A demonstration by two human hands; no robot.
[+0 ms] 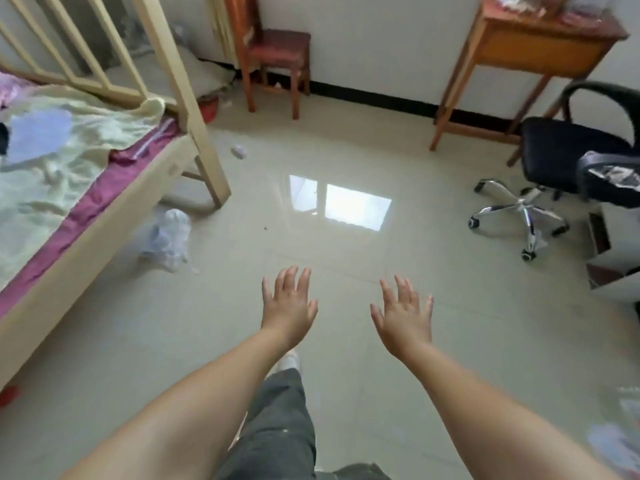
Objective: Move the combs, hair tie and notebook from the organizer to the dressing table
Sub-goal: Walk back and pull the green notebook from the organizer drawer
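My left hand (289, 308) and my right hand (405, 317) are stretched out in front of me over the tiled floor, palms down, fingers spread, holding nothing. No comb, hair tie or notebook can be made out. A wooden table (540, 46) with blurred items on top stands at the far right against the wall. A white piece of furniture (620, 258) shows at the right edge; whether it is the organizer or the dressing table I cannot tell.
A bed (86, 188) with a wooden frame and crumpled bedding fills the left. A small wooden chair (277, 60) stands by the far wall. A black swivel chair (568, 161) sits at the right. A crumpled plastic bag (169, 237) lies on the floor beside the bed.
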